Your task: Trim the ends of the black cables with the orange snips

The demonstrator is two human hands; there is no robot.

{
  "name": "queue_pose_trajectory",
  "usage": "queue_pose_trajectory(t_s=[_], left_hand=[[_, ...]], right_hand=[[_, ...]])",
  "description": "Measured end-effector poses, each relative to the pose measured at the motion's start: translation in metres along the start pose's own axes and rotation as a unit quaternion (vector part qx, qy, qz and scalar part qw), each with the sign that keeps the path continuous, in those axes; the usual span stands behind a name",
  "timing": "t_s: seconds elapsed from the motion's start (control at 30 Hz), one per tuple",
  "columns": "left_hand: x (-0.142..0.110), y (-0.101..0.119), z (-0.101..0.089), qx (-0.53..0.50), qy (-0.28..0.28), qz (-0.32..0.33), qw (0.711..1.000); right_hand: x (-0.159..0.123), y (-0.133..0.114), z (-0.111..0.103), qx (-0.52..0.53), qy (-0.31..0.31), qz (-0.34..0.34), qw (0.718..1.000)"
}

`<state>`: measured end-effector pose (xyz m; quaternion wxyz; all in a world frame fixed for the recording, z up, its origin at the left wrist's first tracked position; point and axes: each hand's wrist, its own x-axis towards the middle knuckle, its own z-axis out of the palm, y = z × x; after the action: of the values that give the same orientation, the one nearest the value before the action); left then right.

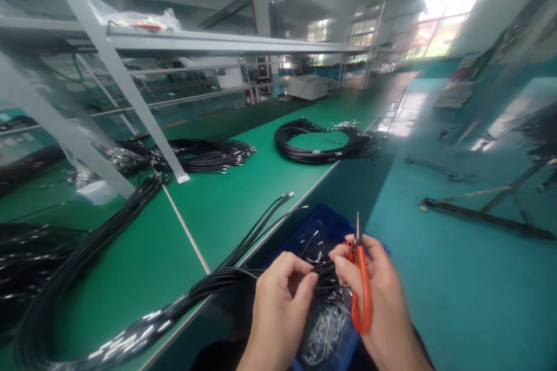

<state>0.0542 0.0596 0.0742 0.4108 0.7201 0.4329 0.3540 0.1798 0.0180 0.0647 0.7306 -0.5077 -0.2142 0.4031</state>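
Catalogued from my feed: one left hand (282, 295), bare, slender fingers, short thumbnail; one right hand (383, 284), bare; two forearms, bare where visible; one dark patch (220, 355) at the lower edge, perhaps clothing, too indistinct to tell.

Bright window (455, 3) glare upper right; edges smeared and stretched.
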Motion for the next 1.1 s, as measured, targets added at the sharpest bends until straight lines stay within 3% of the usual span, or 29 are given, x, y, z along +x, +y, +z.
queue_pose_trajectory(t_s=[0.23,0.4,0.63,0.77,0.83,1.0,1.1], left_hand=[[-0.003,0.002,0.012,0.16,0.038,0.132,0.978],[-0.004,0.0,0.015,0.214,0.048,0.158,0.963],[-0.004,0.001,0.014,0.209,0.037,0.133,0.968],[-0.003,-0.003,0.01,0.137,0.021,0.085,0.987],[-0.001,-0.005,0.006,0.081,0.011,0.053,0.995],[0.007,-0.01,-0.006,-0.096,-0.026,-0.013,0.995],[0.011,-0.01,-0.011,-0.183,-0.059,-0.039,0.981]], right_hand=[[-0.003,-0.005,-0.003,-0.028,0.018,-0.03,0.999],[-0.004,-0.005,-0.002,-0.088,0.047,-0.058,0.993],[-0.013,0.019,-0.001,-0.254,0.087,-0.241,0.933],[-0.029,0.018,0.003,-0.224,0.018,-0.356,0.907],[-0.032,0.015,0.002,-0.204,-0.019,-0.337,0.919],[-0.022,0.009,-0.01,-0.155,-0.013,-0.164,0.974],[-0.013,0.008,-0.013,-0.176,-0.009,-0.192,0.965]])
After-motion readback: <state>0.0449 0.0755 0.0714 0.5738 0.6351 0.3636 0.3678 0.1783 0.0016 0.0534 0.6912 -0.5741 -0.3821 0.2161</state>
